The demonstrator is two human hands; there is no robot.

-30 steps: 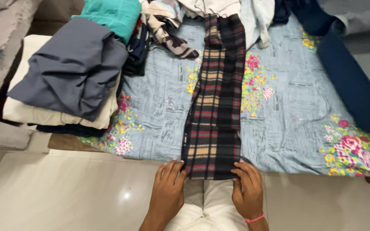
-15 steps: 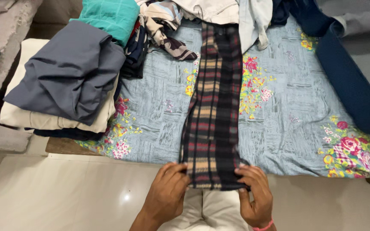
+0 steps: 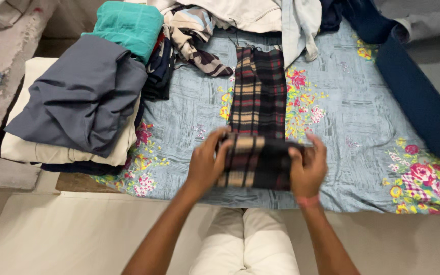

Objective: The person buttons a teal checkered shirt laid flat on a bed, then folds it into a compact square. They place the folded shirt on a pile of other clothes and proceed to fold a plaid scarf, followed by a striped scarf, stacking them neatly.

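Dark plaid flannel cloth (image 3: 257, 102), near end folded over, pinched by left hand (image 3: 205, 164) and right hand (image 3: 308, 168) above floral bedsheet (image 3: 342, 117).

No packages, labels, signs or screens show anywhere in this view.

The plaid cloth (image 3: 258, 97) lies along the middle of the bed (image 3: 347, 117), its near end folded back on itself. To its left a stack of folded clothes (image 3: 75, 102) sits at the bed's left edge. Behind the plaid cloth lies a heap of loose garments (image 3: 245, 15). To its right a long dark cloth (image 3: 418, 102) lies slantwise.
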